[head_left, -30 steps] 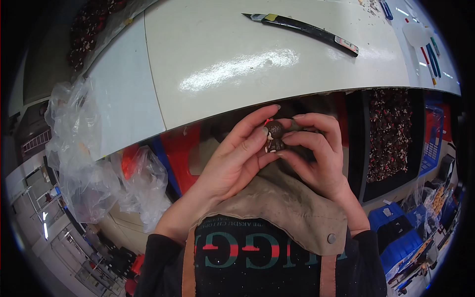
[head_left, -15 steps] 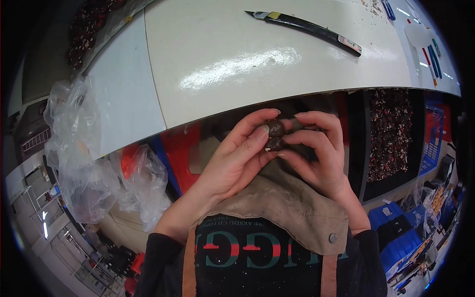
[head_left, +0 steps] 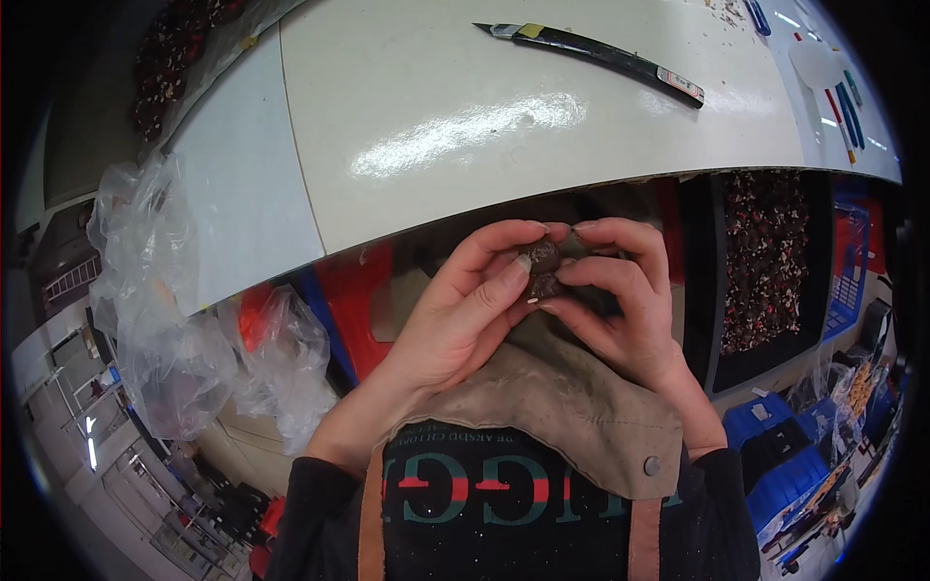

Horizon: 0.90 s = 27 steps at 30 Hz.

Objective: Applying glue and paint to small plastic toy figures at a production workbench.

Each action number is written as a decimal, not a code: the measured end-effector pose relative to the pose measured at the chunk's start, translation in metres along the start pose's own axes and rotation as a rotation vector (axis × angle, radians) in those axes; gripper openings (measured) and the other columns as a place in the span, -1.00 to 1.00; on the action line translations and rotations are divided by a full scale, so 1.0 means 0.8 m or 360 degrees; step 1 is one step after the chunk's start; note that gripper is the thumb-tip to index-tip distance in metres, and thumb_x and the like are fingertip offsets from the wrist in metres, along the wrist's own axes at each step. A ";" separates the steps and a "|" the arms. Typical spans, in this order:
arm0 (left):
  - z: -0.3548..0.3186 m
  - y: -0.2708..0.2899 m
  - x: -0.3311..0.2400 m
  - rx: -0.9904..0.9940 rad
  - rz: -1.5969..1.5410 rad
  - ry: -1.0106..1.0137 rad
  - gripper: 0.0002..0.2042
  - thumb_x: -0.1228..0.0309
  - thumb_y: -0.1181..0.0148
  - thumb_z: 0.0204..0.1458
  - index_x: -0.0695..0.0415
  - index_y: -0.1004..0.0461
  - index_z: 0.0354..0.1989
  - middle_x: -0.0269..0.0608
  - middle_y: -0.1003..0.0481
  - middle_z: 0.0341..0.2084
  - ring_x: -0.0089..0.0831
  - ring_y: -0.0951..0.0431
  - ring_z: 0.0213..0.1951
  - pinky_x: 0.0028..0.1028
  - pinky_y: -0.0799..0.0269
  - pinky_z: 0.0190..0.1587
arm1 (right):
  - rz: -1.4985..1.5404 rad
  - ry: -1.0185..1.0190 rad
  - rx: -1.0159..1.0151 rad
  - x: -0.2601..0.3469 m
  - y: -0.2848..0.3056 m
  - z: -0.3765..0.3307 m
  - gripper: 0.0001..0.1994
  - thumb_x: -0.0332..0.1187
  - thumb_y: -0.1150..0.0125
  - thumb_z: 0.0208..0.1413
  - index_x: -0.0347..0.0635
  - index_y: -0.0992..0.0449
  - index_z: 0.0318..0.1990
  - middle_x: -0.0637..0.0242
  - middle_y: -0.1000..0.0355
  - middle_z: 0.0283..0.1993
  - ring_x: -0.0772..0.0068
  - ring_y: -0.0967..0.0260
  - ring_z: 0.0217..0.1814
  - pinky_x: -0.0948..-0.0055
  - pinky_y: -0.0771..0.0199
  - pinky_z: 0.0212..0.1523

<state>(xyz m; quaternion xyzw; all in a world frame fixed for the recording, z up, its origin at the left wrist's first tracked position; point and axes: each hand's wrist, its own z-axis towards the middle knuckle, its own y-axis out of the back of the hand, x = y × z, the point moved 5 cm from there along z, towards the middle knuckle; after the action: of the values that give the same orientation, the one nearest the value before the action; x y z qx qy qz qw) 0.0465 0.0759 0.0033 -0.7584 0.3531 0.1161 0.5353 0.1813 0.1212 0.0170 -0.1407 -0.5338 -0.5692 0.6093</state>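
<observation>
Held item: one small dark brown nut-like piece, rounded and glossy, pinched between both hands just below the near edge of the worktop, above the person's lap.
Left hand: closed on the piece; thumb and forefinger press its left side.
Right hand: closed on the same piece; fingertips curl over its top and right side.
Risk, drop: in my judgement the grip is by fingertips only on a smooth round surface. A slip would send the piece onto the tan apron or past it to the floor.
Risk, pinch: both thumbs bear hard against a small hard item. If it gives way suddenly, a nail or fingertip could be hurt.
Risk, blade: the utility knife lies on the worktop well apart from both hands, blade end toward the left. Whether the blade is extended cannot be told. A blind reach could meet the tip.
Count, held pieces: one.
Count, knives: one.
Count, trays of dark pieces: one at the right under the worktop; a second heap shows at the upper left.
Count, clear plastic bags: a crumpled cluster at the left; exact number cannot be told.
Count, pens at far right: several; too small to count.
</observation>
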 end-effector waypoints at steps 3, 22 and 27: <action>0.000 0.000 0.000 -0.0010 0.0097 -0.0052 -0.71 0.46 0.09 0.18 0.06 -0.25 0.08 -0.14 -0.24 0.11 -0.37 -0.29 0.11 -0.38 -0.27 0.10 | 0.0027 -0.0004 -0.0024 -0.001 0.000 -0.001 -0.62 -0.47 -0.46 -0.32 -0.10 -0.42 -0.27 0.20 -0.23 -0.02 0.27 -0.25 -0.02 0.43 -0.36 -0.13; -0.008 0.016 -0.011 0.0007 0.0714 -0.0344 -0.78 0.56 0.03 0.13 0.19 -0.37 -0.05 -0.19 -0.25 0.05 -0.47 -0.26 0.10 -0.49 -0.21 0.10 | 0.0143 0.0068 -0.0055 -0.001 -0.015 -0.011 -0.66 -0.55 -0.43 -0.34 -0.04 -0.43 -0.37 0.23 -0.26 -0.07 0.24 -0.28 -0.06 0.39 -0.36 -0.14; -0.007 0.014 -0.016 0.0037 0.0754 -0.0350 -0.78 0.56 0.02 0.13 0.19 -0.37 -0.05 -0.19 -0.25 0.05 -0.47 -0.26 0.10 -0.50 -0.20 0.11 | 0.0023 -0.0026 -0.0006 0.001 -0.015 -0.005 -0.66 -0.53 -0.45 -0.35 -0.07 -0.40 -0.39 0.22 -0.26 -0.07 0.27 -0.28 -0.08 0.41 -0.36 -0.16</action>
<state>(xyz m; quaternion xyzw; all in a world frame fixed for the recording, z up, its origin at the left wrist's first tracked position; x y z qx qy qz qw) 0.0290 0.0740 0.0044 -0.6312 0.4618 0.3158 0.5372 0.1728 0.1140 0.0106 -0.1503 -0.5366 -0.5645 0.6089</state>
